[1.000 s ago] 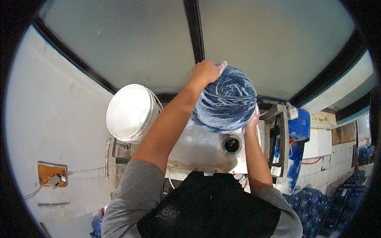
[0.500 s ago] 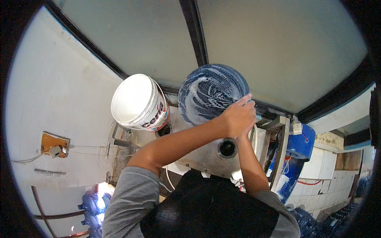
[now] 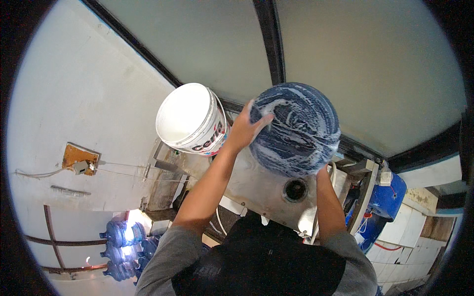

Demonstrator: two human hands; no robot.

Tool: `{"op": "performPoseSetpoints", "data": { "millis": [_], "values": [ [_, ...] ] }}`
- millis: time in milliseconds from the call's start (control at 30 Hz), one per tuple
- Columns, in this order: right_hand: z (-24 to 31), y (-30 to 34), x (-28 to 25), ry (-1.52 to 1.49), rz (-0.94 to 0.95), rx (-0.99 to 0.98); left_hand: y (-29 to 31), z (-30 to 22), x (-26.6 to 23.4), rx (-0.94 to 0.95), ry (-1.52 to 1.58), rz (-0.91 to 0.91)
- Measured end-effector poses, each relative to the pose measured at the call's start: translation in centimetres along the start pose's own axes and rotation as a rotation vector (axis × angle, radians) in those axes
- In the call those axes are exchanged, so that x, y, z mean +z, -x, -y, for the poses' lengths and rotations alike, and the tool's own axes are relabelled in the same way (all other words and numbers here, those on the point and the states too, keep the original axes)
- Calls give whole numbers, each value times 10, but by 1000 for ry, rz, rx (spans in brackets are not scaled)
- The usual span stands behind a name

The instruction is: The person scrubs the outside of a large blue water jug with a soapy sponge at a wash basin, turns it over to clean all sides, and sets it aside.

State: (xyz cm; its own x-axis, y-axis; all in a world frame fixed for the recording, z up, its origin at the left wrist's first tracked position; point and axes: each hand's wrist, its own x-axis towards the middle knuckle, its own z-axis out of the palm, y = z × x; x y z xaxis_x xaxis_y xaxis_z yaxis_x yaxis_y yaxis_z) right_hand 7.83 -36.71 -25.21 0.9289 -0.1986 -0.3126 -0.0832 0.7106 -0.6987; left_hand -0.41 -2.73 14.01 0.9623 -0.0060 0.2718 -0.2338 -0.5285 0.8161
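A large blue water jug (image 3: 296, 130) has its round base turned up toward me, streaked with white foam. My left hand (image 3: 247, 127) grips its left edge, thumb over the foamy base and fingers along the rim. On the lower right, my right hand (image 3: 323, 171) reaches beneath the jug's edge, and its fingers are hidden behind it. Below the jug is a metal counter (image 3: 256, 185) with a dark round hole (image 3: 295, 190) in it.
A white bucket (image 3: 185, 118) stands left of the jug. Frosted panels (image 3: 365, 64) rise behind, with a dark frame (image 3: 270, 42) between them. A blue drum (image 3: 387, 195) is at the right. Several blue water jugs (image 3: 118, 234) lie stacked at lower left.
My left hand has come back from the jug's right side to its left edge. My right hand is now mostly behind the jug. The whole view has shifted a little.
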Motion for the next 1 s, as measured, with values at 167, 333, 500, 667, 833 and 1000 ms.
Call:
{"op": "performPoseSetpoints", "data": {
  "millis": [167,333,500,667,833,1000],
  "values": [
    [8,11,44,-50,24,262,-29,2,3,-262,-265,-38],
    [27,54,33,-142,-16,253,8,-28,-14,-101,-185,-110],
    [53,119,46,-304,136,180,62,25,-71,186,59,-69],
    [71,130,70,-97,262,367,111,119,-41,144,355,-360],
    [75,128,98,38,488,481,182,122,-53,-375,1086,-552],
    [45,139,148,-1,643,424,281,113,-86,-500,1683,-552]
  ]
}}
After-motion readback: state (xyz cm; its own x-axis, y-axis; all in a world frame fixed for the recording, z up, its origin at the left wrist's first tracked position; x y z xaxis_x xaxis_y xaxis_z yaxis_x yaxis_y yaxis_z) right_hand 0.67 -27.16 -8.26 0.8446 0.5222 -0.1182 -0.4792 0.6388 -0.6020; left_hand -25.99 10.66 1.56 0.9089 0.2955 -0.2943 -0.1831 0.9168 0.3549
